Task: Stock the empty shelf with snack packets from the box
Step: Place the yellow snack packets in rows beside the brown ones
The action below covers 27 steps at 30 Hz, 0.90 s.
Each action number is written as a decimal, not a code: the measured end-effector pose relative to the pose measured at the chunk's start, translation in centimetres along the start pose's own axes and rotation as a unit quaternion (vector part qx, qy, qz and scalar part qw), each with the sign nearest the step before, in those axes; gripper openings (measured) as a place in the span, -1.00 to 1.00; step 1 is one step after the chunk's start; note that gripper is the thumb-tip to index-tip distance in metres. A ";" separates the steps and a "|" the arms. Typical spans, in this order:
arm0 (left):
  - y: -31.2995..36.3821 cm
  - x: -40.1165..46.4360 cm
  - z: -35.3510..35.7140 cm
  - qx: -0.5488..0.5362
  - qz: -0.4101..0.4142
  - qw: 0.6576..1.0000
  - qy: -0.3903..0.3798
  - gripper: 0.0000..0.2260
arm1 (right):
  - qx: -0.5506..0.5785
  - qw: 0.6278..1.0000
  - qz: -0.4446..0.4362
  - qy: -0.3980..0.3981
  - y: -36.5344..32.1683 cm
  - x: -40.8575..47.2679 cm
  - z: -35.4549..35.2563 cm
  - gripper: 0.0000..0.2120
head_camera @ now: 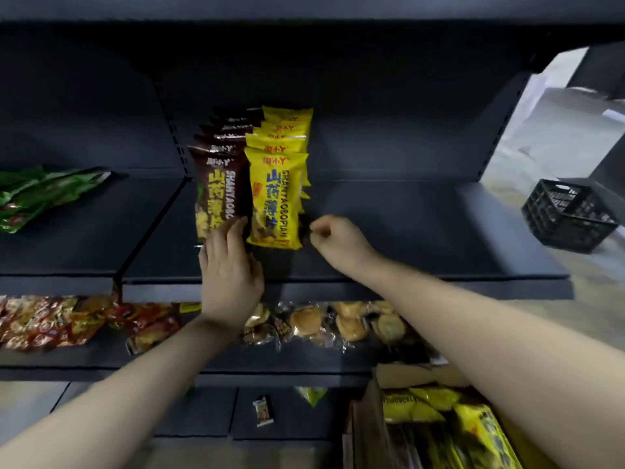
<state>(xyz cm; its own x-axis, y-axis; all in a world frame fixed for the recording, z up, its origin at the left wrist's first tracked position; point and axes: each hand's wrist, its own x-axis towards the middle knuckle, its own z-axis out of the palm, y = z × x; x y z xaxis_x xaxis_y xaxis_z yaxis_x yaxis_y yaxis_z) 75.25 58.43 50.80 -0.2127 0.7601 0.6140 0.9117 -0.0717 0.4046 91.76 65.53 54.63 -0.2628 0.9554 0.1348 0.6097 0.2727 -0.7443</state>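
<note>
The left hand (230, 272) lay flat, fingers straight, against the front brown packet (218, 194) on the shelf (406, 231). Just right of the yellow packet (275, 201), the right hand (334, 240) hovered with fingers curled, seemingly holding nothing.

On the dark shelf (406, 231) you have open board to the right of the yellow packet row (275, 184), out to the shelf's right end. To the left, the brown packet row (218, 184) stands touching the yellow one, near the slotted upright (176, 137). Beyond that upright, green packets (44, 194) lie on the neighbouring shelf.
</note>
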 end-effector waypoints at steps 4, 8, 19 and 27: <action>4.3 -2.5 0.7 -0.029 0.064 0.997 -0.014 -0.69 | 0.074 0.997 -0.011 -0.003 2.0 -3.9 -3.5 -0.79; 8.5 -6.2 2.8 -0.071 0.121 0.989 -0.047 -0.69 | 0.103 0.994 0.005 -0.032 4.9 -8.4 -7.1 -0.73; 16.4 -16.9 11.7 -0.085 0.093 0.921 -0.368 -0.68 | -0.065 0.957 0.144 -0.243 19.9 -17.1 -8.3 -0.79; 16.7 -22.6 18.9 -0.125 0.068 0.839 -0.525 -0.71 | -0.154 0.892 0.358 -0.227 31.1 -21.2 -5.2 -0.59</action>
<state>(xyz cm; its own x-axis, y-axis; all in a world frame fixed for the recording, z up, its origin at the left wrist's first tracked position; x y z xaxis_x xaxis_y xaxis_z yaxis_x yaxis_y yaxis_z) 101.94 52.24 30.84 0.4343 0.8744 -0.2163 0.7723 -0.2378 0.5891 120.19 54.30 32.08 0.0435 0.7719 -0.6342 0.9015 -0.3040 -0.3082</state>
